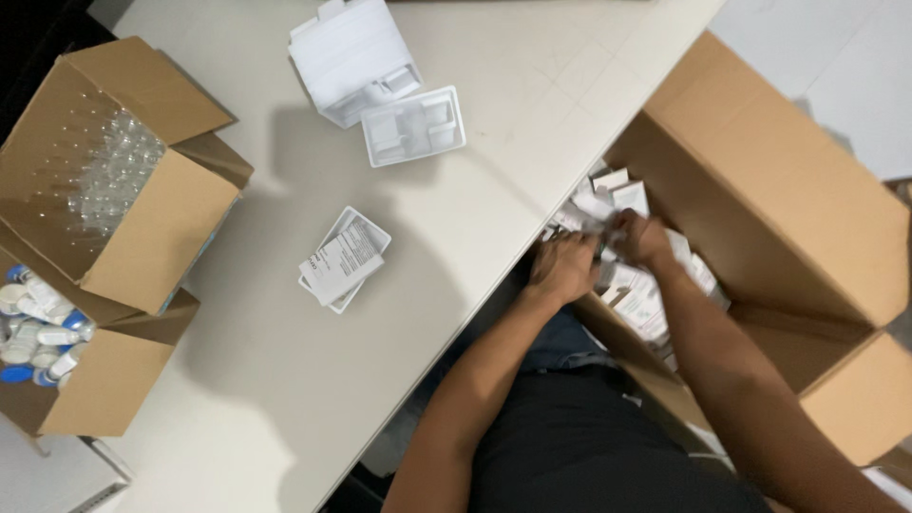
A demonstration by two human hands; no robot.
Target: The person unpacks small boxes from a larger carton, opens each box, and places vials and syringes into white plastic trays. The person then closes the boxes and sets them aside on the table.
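Note:
Both my hands reach into a large cardboard box (779,180) that stands off the right edge of the white table (285,380). The box holds several small white cartons (629,290). My left hand (562,268) is curled over the cartons near the box's left wall. My right hand (642,237) sits just to its right, fingers closed on a small white carton (597,228) between the two hands. What exactly each finger grips is blurred.
On the table lie a white tray with a folded leaflet (344,258), a stack of white moulded trays (353,57) and a single tray (414,125). At the left stand a box of clear vials (109,176) and a box of blue-capped bottles (43,332).

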